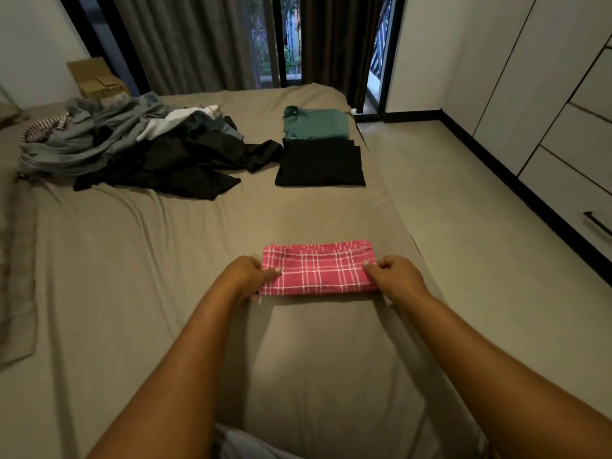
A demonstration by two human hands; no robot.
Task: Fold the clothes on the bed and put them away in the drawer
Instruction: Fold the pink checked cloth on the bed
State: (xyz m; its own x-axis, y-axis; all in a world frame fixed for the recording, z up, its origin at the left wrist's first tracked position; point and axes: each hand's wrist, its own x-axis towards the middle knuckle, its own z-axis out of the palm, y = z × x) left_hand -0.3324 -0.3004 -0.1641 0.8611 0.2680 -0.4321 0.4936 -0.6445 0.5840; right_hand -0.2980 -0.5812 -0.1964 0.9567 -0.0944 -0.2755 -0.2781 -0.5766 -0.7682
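Observation:
A pink checked cloth, folded into a flat rectangle, lies on the bed near its right edge. My left hand pinches its left end, thumb on top. My right hand pinches its right end the same way. Farther back lie a folded black garment and a folded green garment, side by side. An unfolded heap of grey, black and white clothes covers the bed's far left.
White drawers with a dark handle line the right wall beyond a strip of floor. A cardboard box stands at the back left. Curtains and a glass door close the far side.

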